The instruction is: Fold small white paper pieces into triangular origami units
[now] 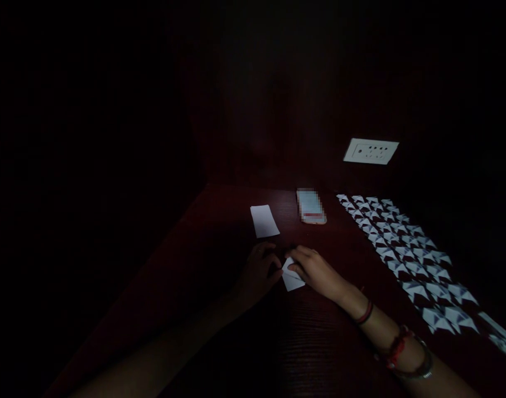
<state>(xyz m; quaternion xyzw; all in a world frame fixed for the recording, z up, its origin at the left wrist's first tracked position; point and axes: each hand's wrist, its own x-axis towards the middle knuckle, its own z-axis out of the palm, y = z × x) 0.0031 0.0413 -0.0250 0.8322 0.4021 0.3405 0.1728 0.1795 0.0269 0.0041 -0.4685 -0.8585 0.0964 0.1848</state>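
Note:
The scene is very dark. A small white piece of paper lies on the dark wooden table, partly folded. My left hand rests on its left edge with fingers curled. My right hand presses on the paper from the right, fingers bent over its top; bracelets sit on that wrist. Both hands pinch or hold the same paper.
A flat white paper slip lies just beyond my hands. A phone lies further back. Several folded white paper pieces are laid out in rows along the right. A white wall socket is behind.

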